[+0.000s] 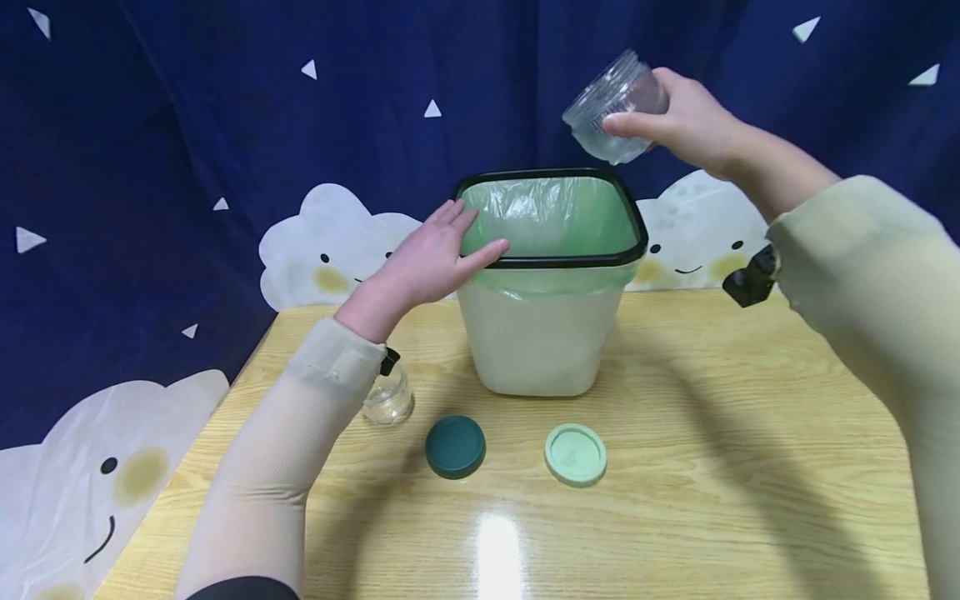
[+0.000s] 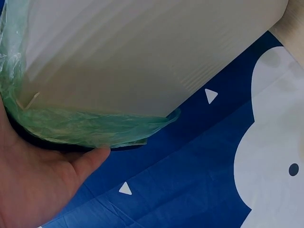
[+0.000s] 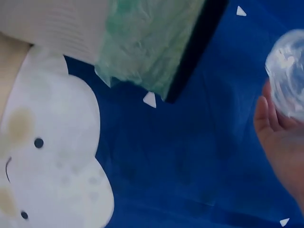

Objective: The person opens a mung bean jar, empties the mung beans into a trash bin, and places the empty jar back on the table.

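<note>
My right hand grips a clear glass jar above the bin's right back corner. The jar is tilted, its threaded mouth toward the upper left; its base shows in the right wrist view, with the fingers around the side. A white trash bin stands upright on the table, lined with a green plastic bag under a black rim. My left hand rests on the rim's left front corner, fingers straight and thumb stretched along the front. In the left wrist view, the thumb touches the rim beside the bag's overhang.
A dark green lid and a pale green lid lie on the wooden table before the bin. Another clear glass jar sits left of the bin, partly behind my left sleeve. A blue curtain hangs behind.
</note>
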{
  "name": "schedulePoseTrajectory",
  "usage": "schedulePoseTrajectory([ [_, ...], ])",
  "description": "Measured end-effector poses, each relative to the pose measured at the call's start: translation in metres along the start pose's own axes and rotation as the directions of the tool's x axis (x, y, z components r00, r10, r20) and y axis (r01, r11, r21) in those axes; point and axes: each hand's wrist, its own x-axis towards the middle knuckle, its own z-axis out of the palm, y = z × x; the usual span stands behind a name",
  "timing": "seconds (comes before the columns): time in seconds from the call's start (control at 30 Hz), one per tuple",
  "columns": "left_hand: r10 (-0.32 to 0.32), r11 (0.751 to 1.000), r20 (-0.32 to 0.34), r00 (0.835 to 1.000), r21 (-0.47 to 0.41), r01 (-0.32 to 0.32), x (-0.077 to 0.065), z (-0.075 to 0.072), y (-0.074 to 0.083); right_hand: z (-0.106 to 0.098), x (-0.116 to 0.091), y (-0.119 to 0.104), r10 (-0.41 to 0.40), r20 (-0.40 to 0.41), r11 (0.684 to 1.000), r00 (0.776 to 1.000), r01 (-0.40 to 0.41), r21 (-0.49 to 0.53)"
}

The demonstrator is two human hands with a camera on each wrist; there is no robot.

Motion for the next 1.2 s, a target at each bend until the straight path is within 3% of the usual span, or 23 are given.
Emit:
schedulePoseTrajectory([
  [0.17, 0.006, 1.0, -0.004, 1.0, -0.003, -0.006, 0.0, 0.0, 0.002, -0.002, -0.015, 0.008, -0.04, -0.124, 0.966, 0.992, 0.07, 0.247],
  [0.4, 0.004, 1.0, -0.005, 1.0, 0.003, -0.004, -0.001, -0.001, 0.002, -0.004, -0.035, 0.014, -0.038, -0.176, 0.927, 0.984, 0.101, 0.361],
  [0.63, 0.008, 1.0, -0.011, 1.0, 0.002, -0.008, -0.003, 0.0, 0.002, 0.003, -0.059, 0.023, -0.029, -0.238, 0.805, 0.971, 0.164, 0.57],
  [0.83, -0.001, 1.0, -0.009, 1.0, 0.001, 0.001, -0.004, 0.002, 0.001, 0.004, -0.081, 0.032, 0.002, -0.27, 0.819, 0.963, 0.153, 0.552],
  [1.2, 0.007, 1.0, -0.021, 1.0, 0.007, -0.007, -0.002, 0.004, 0.002, 0.01, -0.13, 0.052, 0.031, -0.258, 0.834, 0.966, 0.117, 0.539],
])
